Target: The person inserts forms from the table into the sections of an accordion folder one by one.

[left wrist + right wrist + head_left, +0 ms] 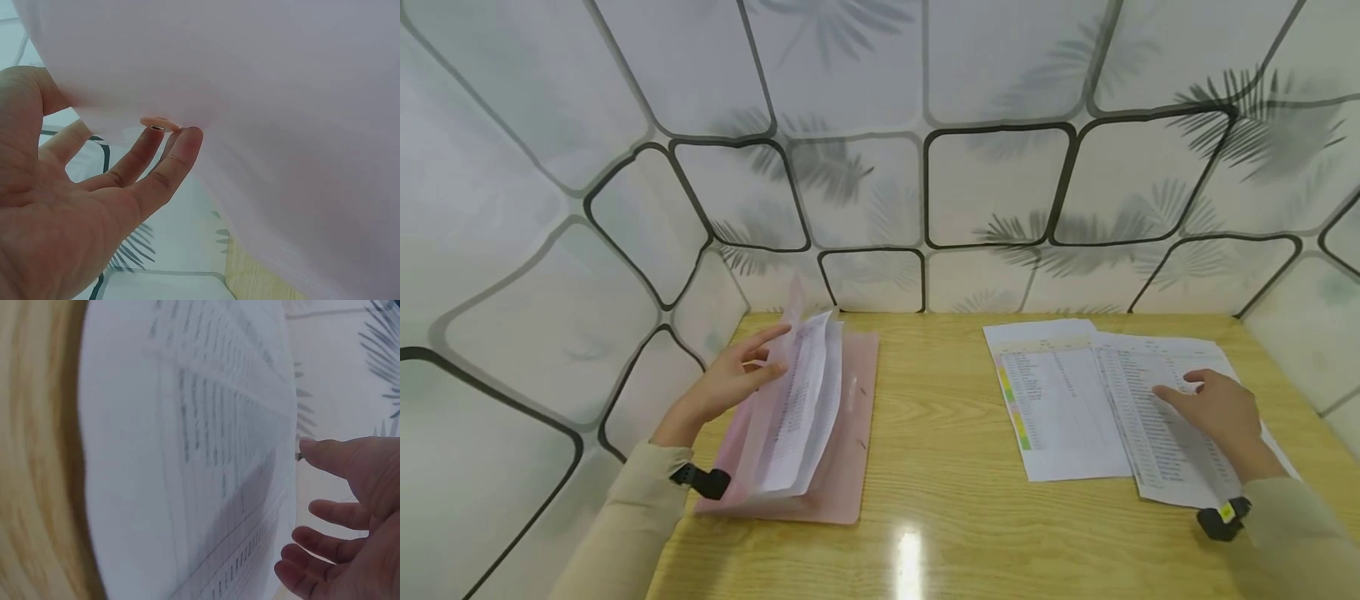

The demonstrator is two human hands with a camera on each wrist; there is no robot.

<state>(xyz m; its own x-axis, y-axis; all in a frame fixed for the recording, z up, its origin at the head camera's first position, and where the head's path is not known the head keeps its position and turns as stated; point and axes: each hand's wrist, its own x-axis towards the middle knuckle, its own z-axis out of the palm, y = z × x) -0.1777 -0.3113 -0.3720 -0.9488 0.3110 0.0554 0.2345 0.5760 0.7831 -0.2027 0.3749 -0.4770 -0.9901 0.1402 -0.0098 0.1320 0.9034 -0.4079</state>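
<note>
One left hand (726,386) against pink folder (856,400)

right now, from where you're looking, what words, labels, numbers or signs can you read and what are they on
No text is clear enough to quote.
Left paper with colored strips: print too small to read.
Right paper: printed rows, too small; blurred up close.
Paper in the pink folder: rows of print, too small.
</note>
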